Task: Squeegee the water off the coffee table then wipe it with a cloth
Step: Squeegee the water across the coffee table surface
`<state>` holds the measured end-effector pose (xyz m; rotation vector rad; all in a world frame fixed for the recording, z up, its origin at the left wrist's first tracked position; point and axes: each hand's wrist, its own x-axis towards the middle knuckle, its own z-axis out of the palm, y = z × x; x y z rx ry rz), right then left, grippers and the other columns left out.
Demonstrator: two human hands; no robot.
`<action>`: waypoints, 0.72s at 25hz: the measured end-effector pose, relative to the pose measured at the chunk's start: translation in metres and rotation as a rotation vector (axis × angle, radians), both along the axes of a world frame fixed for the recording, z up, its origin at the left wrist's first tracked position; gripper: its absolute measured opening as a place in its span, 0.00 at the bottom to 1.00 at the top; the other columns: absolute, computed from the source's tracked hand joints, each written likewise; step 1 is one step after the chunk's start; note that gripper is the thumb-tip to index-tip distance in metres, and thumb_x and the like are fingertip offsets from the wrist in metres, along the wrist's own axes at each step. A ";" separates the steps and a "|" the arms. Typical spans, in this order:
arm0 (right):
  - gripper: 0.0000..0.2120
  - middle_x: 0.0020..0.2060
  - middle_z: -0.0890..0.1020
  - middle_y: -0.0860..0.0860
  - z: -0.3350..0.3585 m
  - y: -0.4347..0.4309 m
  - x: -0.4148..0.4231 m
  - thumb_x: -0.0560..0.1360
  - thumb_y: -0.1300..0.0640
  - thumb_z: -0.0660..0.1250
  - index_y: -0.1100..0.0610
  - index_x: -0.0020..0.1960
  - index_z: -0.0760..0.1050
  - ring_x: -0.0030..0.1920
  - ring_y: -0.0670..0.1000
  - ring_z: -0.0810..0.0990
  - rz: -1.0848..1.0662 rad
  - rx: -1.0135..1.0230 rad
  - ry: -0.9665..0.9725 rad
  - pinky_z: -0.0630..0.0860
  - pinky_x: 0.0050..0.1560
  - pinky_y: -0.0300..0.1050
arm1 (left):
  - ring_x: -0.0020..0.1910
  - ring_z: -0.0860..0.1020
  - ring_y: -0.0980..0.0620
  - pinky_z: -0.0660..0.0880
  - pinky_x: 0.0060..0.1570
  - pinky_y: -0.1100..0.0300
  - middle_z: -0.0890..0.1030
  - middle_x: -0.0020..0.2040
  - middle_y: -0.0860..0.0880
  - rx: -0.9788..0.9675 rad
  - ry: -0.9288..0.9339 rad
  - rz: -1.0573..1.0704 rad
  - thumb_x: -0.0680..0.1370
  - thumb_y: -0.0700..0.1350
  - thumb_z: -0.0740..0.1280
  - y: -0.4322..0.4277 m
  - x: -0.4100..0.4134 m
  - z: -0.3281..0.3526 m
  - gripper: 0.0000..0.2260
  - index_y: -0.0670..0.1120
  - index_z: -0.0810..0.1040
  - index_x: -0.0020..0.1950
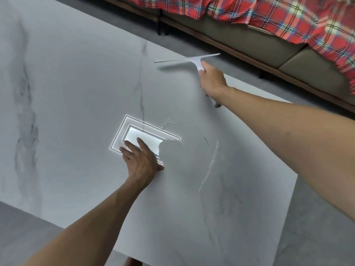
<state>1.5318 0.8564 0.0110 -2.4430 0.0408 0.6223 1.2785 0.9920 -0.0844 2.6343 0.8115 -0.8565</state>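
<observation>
A white squeegee (pixel 189 60) lies with its blade near the far edge of the grey marble coffee table (pixel 76 93). My right hand (pixel 212 81) grips its handle, whose end sticks out below my wrist. My left hand (pixel 141 160) rests flat on the tabletop with its fingers spread, over a bright reflection of a ceiling light. A thin curved line of water (pixel 210 164) glistens on the table to the right of my left hand, with small wet marks above it. No cloth is in view.
A sofa with a red plaid blanket (pixel 288 16) runs along the far side of the table, a strip of grey floor (pixel 240 68) between them. Grey floor also shows at the right and lower left of the table.
</observation>
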 end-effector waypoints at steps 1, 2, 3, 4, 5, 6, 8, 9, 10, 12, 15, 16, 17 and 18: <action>0.17 0.58 0.78 0.59 -0.005 0.007 0.003 0.79 0.51 0.48 0.51 0.62 0.71 0.53 0.62 0.77 0.047 -0.052 -0.010 0.70 0.47 0.47 | 0.72 0.49 0.22 0.55 0.71 0.38 0.46 0.73 0.24 0.013 -0.002 -0.010 0.64 0.62 0.75 0.000 0.000 -0.002 0.58 0.37 0.42 0.77; 0.17 0.58 0.77 0.60 -0.008 0.009 0.001 0.80 0.53 0.49 0.51 0.63 0.71 0.55 0.63 0.76 0.098 -0.104 -0.018 0.68 0.47 0.47 | 0.72 0.50 0.22 0.55 0.71 0.38 0.47 0.73 0.24 0.020 -0.002 -0.015 0.65 0.62 0.75 0.000 0.000 -0.003 0.58 0.37 0.42 0.77; 0.17 0.58 0.77 0.61 -0.010 0.005 -0.004 0.80 0.56 0.49 0.51 0.65 0.70 0.56 0.65 0.75 0.159 -0.151 -0.041 0.67 0.48 0.48 | 0.72 0.50 0.22 0.55 0.71 0.39 0.47 0.73 0.23 0.023 0.004 -0.019 0.65 0.62 0.75 0.000 0.000 -0.002 0.58 0.37 0.42 0.77; 0.18 0.59 0.77 0.61 -0.011 -0.005 -0.013 0.80 0.58 0.50 0.52 0.67 0.69 0.57 0.66 0.74 0.227 -0.195 -0.078 0.67 0.49 0.50 | 0.72 0.50 0.22 0.55 0.71 0.39 0.47 0.73 0.23 0.023 0.010 -0.025 0.65 0.62 0.75 0.000 0.001 -0.001 0.58 0.37 0.42 0.77; 0.19 0.59 0.78 0.61 -0.011 -0.020 -0.025 0.80 0.59 0.50 0.52 0.69 0.68 0.57 0.67 0.74 0.286 -0.229 -0.114 0.68 0.50 0.52 | 0.72 0.50 0.22 0.55 0.71 0.38 0.47 0.73 0.23 0.021 0.014 -0.030 0.65 0.62 0.75 0.000 0.001 0.000 0.58 0.36 0.42 0.77; 0.19 0.59 0.79 0.61 -0.012 -0.039 -0.038 0.81 0.59 0.51 0.52 0.70 0.67 0.57 0.68 0.75 0.320 -0.247 -0.129 0.69 0.50 0.53 | 0.72 0.50 0.22 0.55 0.71 0.38 0.47 0.73 0.23 0.013 0.018 -0.031 0.65 0.62 0.74 0.001 0.001 0.001 0.57 0.36 0.42 0.77; 0.20 0.60 0.79 0.61 -0.012 -0.085 -0.070 0.82 0.57 0.53 0.51 0.73 0.66 0.57 0.69 0.75 0.323 -0.271 -0.114 0.71 0.53 0.55 | 0.71 0.50 0.21 0.57 0.71 0.38 0.47 0.72 0.23 -0.008 0.030 -0.034 0.66 0.63 0.74 0.002 0.001 0.003 0.57 0.36 0.42 0.77; 0.21 0.60 0.80 0.61 -0.012 -0.108 -0.087 0.82 0.56 0.53 0.50 0.74 0.65 0.58 0.68 0.76 0.306 -0.289 -0.084 0.72 0.54 0.55 | 0.71 0.50 0.21 0.57 0.71 0.37 0.47 0.72 0.22 -0.008 0.040 -0.034 0.66 0.63 0.73 0.005 0.000 0.003 0.57 0.36 0.42 0.77; 0.21 0.60 0.80 0.60 -0.008 -0.133 -0.104 0.82 0.55 0.54 0.49 0.75 0.64 0.58 0.67 0.76 0.275 -0.318 -0.046 0.72 0.54 0.54 | 0.71 0.51 0.21 0.58 0.70 0.37 0.47 0.72 0.22 -0.010 0.054 -0.043 0.66 0.64 0.72 0.004 0.001 0.005 0.57 0.35 0.42 0.76; 0.22 0.60 0.81 0.60 0.001 -0.178 -0.138 0.82 0.53 0.54 0.46 0.76 0.63 0.57 0.66 0.77 0.232 -0.371 0.027 0.72 0.51 0.52 | 0.71 0.51 0.21 0.58 0.70 0.37 0.47 0.73 0.23 -0.026 0.074 -0.051 0.67 0.64 0.72 0.003 0.004 0.011 0.56 0.35 0.42 0.76; 0.21 0.58 0.82 0.58 0.021 -0.219 -0.175 0.83 0.52 0.53 0.43 0.76 0.62 0.57 0.64 0.78 0.183 -0.410 0.131 0.69 0.47 0.49 | 0.72 0.46 0.22 0.56 0.71 0.37 0.44 0.74 0.25 -0.107 0.053 -0.004 0.70 0.55 0.74 0.004 0.004 0.017 0.51 0.37 0.42 0.77; 0.21 0.58 0.82 0.57 0.028 -0.224 -0.179 0.83 0.52 0.53 0.43 0.76 0.62 0.58 0.64 0.77 0.157 -0.398 0.151 0.70 0.48 0.49 | 0.72 0.46 0.22 0.56 0.71 0.36 0.45 0.74 0.26 -0.137 0.021 0.035 0.71 0.51 0.74 0.005 0.003 0.018 0.48 0.38 0.44 0.76; 0.21 0.59 0.81 0.57 0.033 -0.224 -0.178 0.83 0.52 0.53 0.44 0.75 0.63 0.59 0.63 0.77 0.128 -0.372 0.147 0.71 0.51 0.50 | 0.72 0.47 0.23 0.57 0.70 0.36 0.46 0.74 0.26 -0.154 -0.020 0.068 0.72 0.46 0.72 0.004 0.001 0.021 0.44 0.38 0.46 0.76; 0.20 0.60 0.81 0.57 0.037 -0.219 -0.171 0.83 0.52 0.53 0.45 0.75 0.64 0.59 0.63 0.77 0.093 -0.324 0.114 0.72 0.53 0.51 | 0.72 0.49 0.23 0.58 0.70 0.35 0.49 0.73 0.26 -0.152 -0.056 0.081 0.73 0.44 0.70 0.003 -0.001 0.024 0.39 0.37 0.48 0.75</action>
